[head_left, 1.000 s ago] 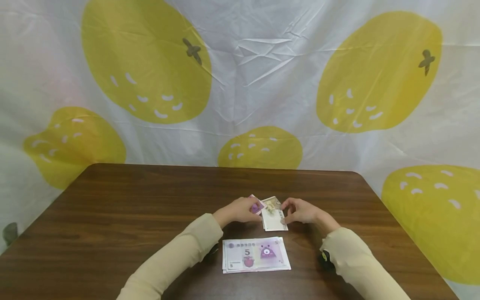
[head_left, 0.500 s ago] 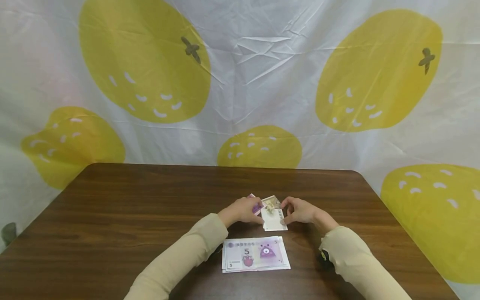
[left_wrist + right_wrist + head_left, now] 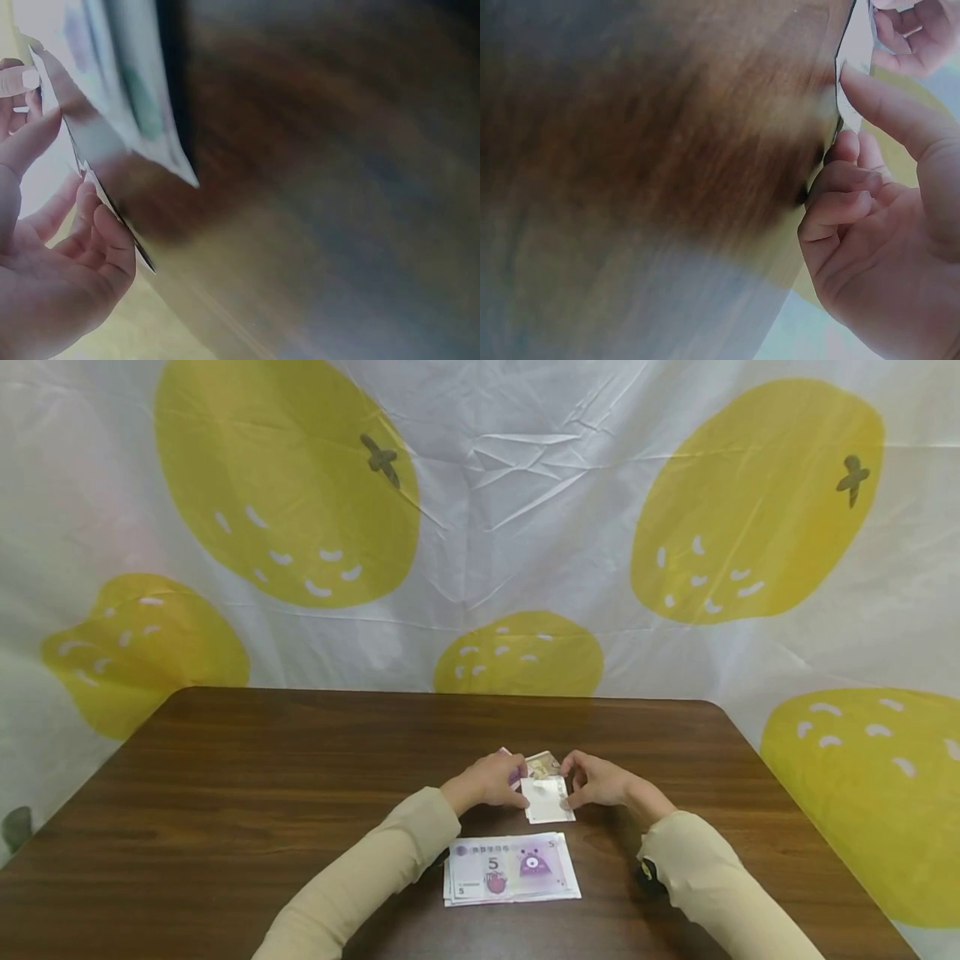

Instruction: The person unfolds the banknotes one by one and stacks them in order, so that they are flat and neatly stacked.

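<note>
Brown table (image 3: 300, 760) below, we see left hand (image 3: 491, 781) and right hand (image 3: 603, 781) pinching white paper (image 3: 546, 802) from both sides, probably for steadiness!

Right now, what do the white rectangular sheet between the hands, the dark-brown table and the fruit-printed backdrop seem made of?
White rectangular sheet: probably paper, matte-looking; its edge looks thin in the wrist views.
Dark-brown table: wood or laminate, faintly glossy, with grain streaks.
Fruit-printed backdrop: maybe thin fabric or plastic, slightly shiny, creased.

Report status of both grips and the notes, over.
Left grip and right grip hold overlapping notes from opposite sides. Purple stack: on table, nearer the wearer. No obstacle seen.
</note>
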### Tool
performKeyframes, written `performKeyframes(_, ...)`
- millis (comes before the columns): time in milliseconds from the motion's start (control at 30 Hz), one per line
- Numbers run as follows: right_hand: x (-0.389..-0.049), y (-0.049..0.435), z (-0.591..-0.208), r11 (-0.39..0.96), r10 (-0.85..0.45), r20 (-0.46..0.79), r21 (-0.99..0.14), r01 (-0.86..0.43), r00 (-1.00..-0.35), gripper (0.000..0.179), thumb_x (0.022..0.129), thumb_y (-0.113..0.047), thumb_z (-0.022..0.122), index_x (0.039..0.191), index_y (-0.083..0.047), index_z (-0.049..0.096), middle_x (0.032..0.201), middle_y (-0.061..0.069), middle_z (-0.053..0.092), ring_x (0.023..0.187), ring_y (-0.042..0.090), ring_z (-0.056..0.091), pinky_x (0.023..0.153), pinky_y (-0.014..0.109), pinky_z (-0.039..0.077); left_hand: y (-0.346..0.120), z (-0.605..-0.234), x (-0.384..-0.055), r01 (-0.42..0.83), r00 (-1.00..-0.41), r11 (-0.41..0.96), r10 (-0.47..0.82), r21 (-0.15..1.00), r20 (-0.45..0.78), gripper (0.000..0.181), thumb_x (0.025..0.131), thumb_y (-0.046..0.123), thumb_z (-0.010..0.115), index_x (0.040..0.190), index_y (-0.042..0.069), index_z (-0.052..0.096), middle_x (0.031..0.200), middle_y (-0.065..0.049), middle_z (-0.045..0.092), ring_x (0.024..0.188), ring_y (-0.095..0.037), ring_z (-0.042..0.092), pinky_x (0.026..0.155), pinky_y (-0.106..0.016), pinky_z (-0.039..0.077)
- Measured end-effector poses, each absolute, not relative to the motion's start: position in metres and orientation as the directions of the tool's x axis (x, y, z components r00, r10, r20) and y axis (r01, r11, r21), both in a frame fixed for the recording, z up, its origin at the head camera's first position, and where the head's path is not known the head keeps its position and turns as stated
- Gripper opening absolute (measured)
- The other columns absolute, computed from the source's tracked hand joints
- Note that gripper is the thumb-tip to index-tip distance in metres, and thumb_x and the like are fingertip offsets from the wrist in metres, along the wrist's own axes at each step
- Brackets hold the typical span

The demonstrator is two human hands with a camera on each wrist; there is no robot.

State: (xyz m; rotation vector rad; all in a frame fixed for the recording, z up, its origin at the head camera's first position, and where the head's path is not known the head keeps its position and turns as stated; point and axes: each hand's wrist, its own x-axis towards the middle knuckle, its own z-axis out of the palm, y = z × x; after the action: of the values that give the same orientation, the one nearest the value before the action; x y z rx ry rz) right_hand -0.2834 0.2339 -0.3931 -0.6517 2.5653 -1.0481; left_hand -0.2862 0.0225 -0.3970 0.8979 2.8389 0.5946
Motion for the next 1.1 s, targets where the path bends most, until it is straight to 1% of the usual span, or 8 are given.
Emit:
performKeyframes(167, -0.280, 0.232, -0.390, 0.608, -0.521, -0.071, -0.730, -0.311, -0.851, 0.041, 0.066, 0.002, 0.071, 0.095, 0.002, 0.041, 0.063, 0.003, 0.044, 0.058, 0.014, 0.042, 0.054, 0.026, 0.034, 0.022, -0.394, -0.286, 0.536, -0.826, 0.746, 0.561, 0.396, 0.062, 0.023, 0.073, 0.020, 0.071, 0.085, 0.009, 0.055, 0.074, 0.001, 0.045, 0.069, -0.014, 0.044, 0.061, -0.026, 0.037)
performKeyframes(300, -0.278, 0.231, -0.390, 0.610, -0.515, -0.063, -0.728, -0.314, -0.855, 0.042, 0.067, 0.003, 0.070, 0.097, 0.003, 0.040, 0.064, 0.004, 0.044, 0.058, 0.014, 0.042, 0.053, 0.026, 0.033, 0.021, -0.393, -0.286, 0.531, -0.835, 0.745, 0.542, 0.405, 0.098, 0.011, 0.079, 0.018, 0.064, 0.080, 0.011, 0.055, 0.070, 0.003, 0.046, 0.066, -0.013, 0.045, 0.059, -0.026, 0.037)
performKeyframes(400, -0.279, 0.232, -0.393, 0.610, -0.513, -0.062, -0.728, -0.313, -0.856, 0.044, 0.068, 0.001, 0.070, 0.100, 0.003, 0.040, 0.064, 0.004, 0.045, 0.057, 0.013, 0.042, 0.053, 0.026, 0.034, 0.020, -0.392, -0.286, 0.516, -0.844, 0.750, 0.527, 0.413, 0.098, 0.008, 0.082, 0.019, 0.060, 0.078, 0.012, 0.056, 0.067, 0.004, 0.047, 0.064, -0.012, 0.046, 0.056, -0.025, 0.037)
performKeyframes(500, -0.278, 0.234, -0.395, 0.622, -0.510, -0.060, -0.715, -0.319, -0.858, 0.043, 0.069, -0.003, 0.072, 0.100, 0.003, 0.042, 0.064, 0.002, 0.046, 0.057, 0.013, 0.043, 0.053, 0.026, 0.034, 0.018, -0.391, -0.284, 0.510, -0.845, 0.728, 0.525, 0.458, 0.105, 0.007, 0.081, 0.017, 0.059, 0.077, 0.012, 0.056, 0.066, 0.005, 0.048, 0.061, -0.011, 0.045, 0.054, -0.025, 0.036)
performKeyframes(633, -0.277, 0.237, -0.396, 0.636, -0.508, -0.028, -0.687, -0.353, -0.861, 0.032, 0.072, -0.009, 0.070, 0.093, 0.002, 0.048, 0.064, 0.001, 0.047, 0.058, 0.013, 0.044, 0.053, 0.026, 0.035, 0.012, -0.391, -0.282, 0.521, -0.825, 0.633, 0.546, 0.573, 0.147, 0.004, 0.081, 0.010, 0.057, 0.077, 0.008, 0.057, 0.064, 0.004, 0.050, 0.057, -0.009, 0.046, 0.052, -0.022, 0.038)
performKeyframes(800, -0.273, 0.238, -0.394, 0.606, -0.516, 0.056, -0.681, -0.411, -0.855, 0.012, 0.081, -0.011, 0.062, 0.082, -0.001, 0.057, 0.069, 0.000, 0.052, 0.062, 0.012, 0.045, 0.055, 0.025, 0.037, 0.004, -0.392, -0.282, 0.506, -0.821, 0.529, 0.536, 0.681, 0.194, 0.004, 0.081, 0.007, 0.056, 0.078, 0.005, 0.058, 0.066, 0.003, 0.052, 0.058, -0.008, 0.047, 0.054, -0.021, 0.039)
performKeyframes(967, -0.267, 0.238, -0.391, 0.555, -0.472, 0.043, -0.762, -0.334, -0.881, 0.015, 0.085, -0.015, 0.058, 0.085, 0.000, 0.059, 0.069, 0.003, 0.051, 0.054, 0.011, 0.042, 0.045, 0.024, 0.035, -0.002, -0.395, -0.280, 0.467, -0.844, 0.481, 0.494, 0.742, 0.210, 0.005, 0.082, 0.009, 0.058, 0.079, 0.004, 0.059, 0.071, 0.002, 0.054, 0.065, -0.009, 0.048, 0.058, -0.023, 0.040)
performKeyframes(1100, -0.263, 0.237, -0.390, 0.501, -0.439, 0.006, -0.829, -0.250, -0.899, 0.018, 0.085, -0.015, 0.058, 0.091, 0.001, 0.055, 0.071, 0.005, 0.053, 0.052, 0.012, 0.043, 0.041, 0.024, 0.033, -0.005, -0.395, -0.277, 0.418, -0.865, 0.439, 0.461, 0.796, 0.200, 0.007, 0.082, 0.011, 0.059, 0.079, 0.005, 0.059, 0.072, 0.002, 0.053, 0.068, -0.010, 0.048, 0.058, -0.024, 0.040)
